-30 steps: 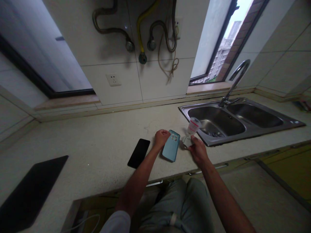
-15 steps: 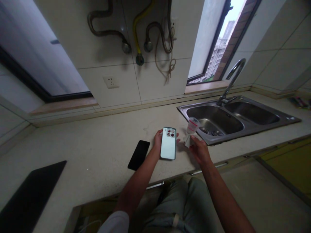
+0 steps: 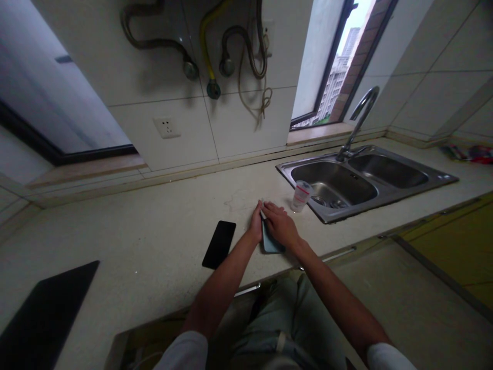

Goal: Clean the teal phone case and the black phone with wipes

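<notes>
My left hand [image 3: 256, 223] grips the left edge of a pale blue-green smartphone [image 3: 271, 244], held over the counter with its back turned up. Across the phone's upper part lies my right hand [image 3: 280, 223], covering the camera bump. A sliver of white tissue or cloth [image 3: 263, 205] shows at the fingertips of my right hand; the rest of it is hidden under the palm. Left of my hands, a flat black phone-shaped slab [image 3: 219, 244] lies on the counter. A clear plastic cup with red print [image 3: 301, 196] stands right of my hands, beside the sink.
A double steel sink [image 3: 311, 203] with a curved faucet [image 3: 362, 115] is set into the pale counter [image 3: 165, 221] at right. A large dark panel [image 3: 50, 308] lies at the left. Pipes and a wall socket [image 3: 167, 127] are on the tiled wall behind.
My right hand has moved left from beside the cup onto the phone's back, bringing the white tissue or cloth with it. The view has shifted slightly.
</notes>
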`<action>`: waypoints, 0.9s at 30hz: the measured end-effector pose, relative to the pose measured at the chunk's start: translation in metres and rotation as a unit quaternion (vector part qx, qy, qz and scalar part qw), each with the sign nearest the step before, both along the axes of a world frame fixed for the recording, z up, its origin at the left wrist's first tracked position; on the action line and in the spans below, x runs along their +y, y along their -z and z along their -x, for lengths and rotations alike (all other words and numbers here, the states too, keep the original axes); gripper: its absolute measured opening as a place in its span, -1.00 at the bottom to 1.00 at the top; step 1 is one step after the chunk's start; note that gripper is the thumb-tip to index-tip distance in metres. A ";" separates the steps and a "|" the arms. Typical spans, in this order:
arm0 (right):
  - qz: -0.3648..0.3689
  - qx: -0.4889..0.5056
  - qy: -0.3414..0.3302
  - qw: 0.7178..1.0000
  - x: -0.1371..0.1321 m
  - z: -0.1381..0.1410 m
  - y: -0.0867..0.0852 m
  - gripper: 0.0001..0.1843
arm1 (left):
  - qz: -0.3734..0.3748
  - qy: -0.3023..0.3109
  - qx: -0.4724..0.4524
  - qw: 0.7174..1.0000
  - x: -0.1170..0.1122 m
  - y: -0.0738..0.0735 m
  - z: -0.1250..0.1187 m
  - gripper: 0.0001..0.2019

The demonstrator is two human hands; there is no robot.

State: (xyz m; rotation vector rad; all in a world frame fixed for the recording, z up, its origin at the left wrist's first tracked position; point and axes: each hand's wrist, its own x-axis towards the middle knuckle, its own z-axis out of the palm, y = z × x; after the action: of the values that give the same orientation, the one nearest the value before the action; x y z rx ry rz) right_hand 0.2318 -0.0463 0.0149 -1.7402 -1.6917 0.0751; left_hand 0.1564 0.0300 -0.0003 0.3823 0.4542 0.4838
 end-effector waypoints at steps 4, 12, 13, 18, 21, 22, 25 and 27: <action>0.018 -0.043 -0.036 0.998 0.001 0.016 0.017 -0.38 | 0.003 -0.036 -0.015 0.999 -0.001 0.000 0.003 -0.39; 0.014 -0.108 -0.161 0.981 -0.046 0.011 0.024 -0.39 | 0.017 -0.094 -0.029 0.995 0.015 0.009 0.004 -0.45; 0.019 -0.113 -0.173 0.978 -0.054 0.011 0.023 -0.40 | 0.016 -0.101 -0.031 0.994 0.016 0.010 0.004 -0.44; 0.022 -0.153 -0.197 0.968 -0.084 0.013 0.021 -0.49 | 0.017 -0.094 -0.036 0.995 0.015 0.009 0.003 -0.43; 0.021 -0.195 -0.166 0.966 -0.091 0.010 0.024 -0.53 | 0.024 -0.073 -0.040 0.996 0.014 0.009 0.003 -0.41; 0.020 -0.208 -0.149 0.966 -0.092 0.008 0.025 -0.53 | 0.026 -0.069 -0.037 0.997 0.014 0.009 0.002 -0.40; 0.022 -0.240 -0.093 0.966 -0.093 0.001 0.031 -0.51 | 0.027 -0.062 -0.026 0.997 0.015 0.009 0.002 -0.37; 0.022 -0.255 -0.066 0.964 -0.092 -0.003 0.035 -0.47 | 0.028 -0.061 -0.024 0.997 0.016 0.010 0.002 -0.36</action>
State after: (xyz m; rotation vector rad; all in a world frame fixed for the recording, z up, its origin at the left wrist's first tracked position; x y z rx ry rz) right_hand 0.2348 -0.1387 -0.0200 -1.7763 -2.1853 -0.3045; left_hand 0.1547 0.0460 -0.0101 0.2901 0.4441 0.5968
